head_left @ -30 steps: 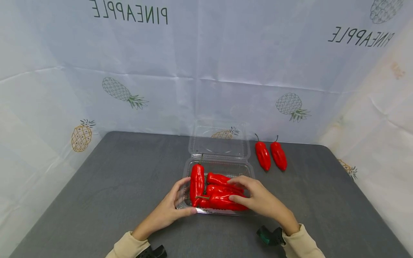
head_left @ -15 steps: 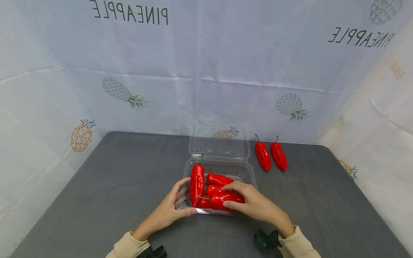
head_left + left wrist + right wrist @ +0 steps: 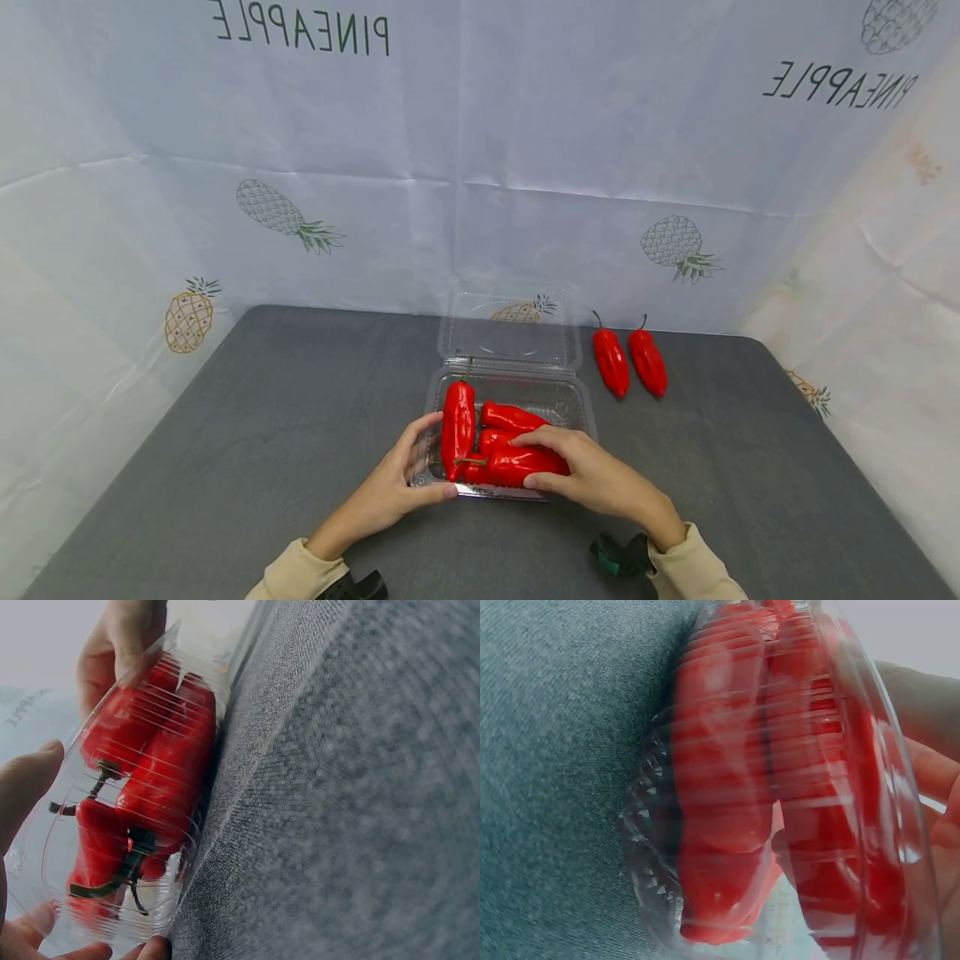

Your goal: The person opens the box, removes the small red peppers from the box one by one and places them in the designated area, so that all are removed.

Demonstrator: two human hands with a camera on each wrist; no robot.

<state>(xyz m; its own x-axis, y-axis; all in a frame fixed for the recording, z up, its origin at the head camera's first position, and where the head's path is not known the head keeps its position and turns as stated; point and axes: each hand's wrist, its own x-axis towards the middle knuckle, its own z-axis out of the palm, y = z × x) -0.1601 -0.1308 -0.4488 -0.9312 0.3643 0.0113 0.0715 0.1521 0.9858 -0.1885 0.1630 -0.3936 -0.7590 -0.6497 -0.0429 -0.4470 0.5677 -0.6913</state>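
Note:
A clear plastic clamshell container [image 3: 566, 392] lies on the table with its lid [image 3: 510, 337] raised at the back. Several red peppers fill it, one red pepper [image 3: 458, 429] lengthwise at the left and others crosswise. My left hand [image 3: 393, 483] grips the container's front left corner, thumb on the front rim and fingers along the left wall. Over the right half, my right hand [image 3: 588, 471] holds the front red pepper [image 3: 517, 467] between thumb and fingers. In the right wrist view, peppers [image 3: 720, 765] show through the ribbed wall; the right fingertips are partly hidden.
Two more red peppers [image 3: 611, 362] lie at the back right of the grey table [image 3: 300, 417], beside the lid. A white curtain [image 3: 525, 125] printed with pineapples hangs behind and along both sides.
My right hand has moved a little left and down with the front pepper, which has shifted slightly left. My left hand and the container have stayed in place.

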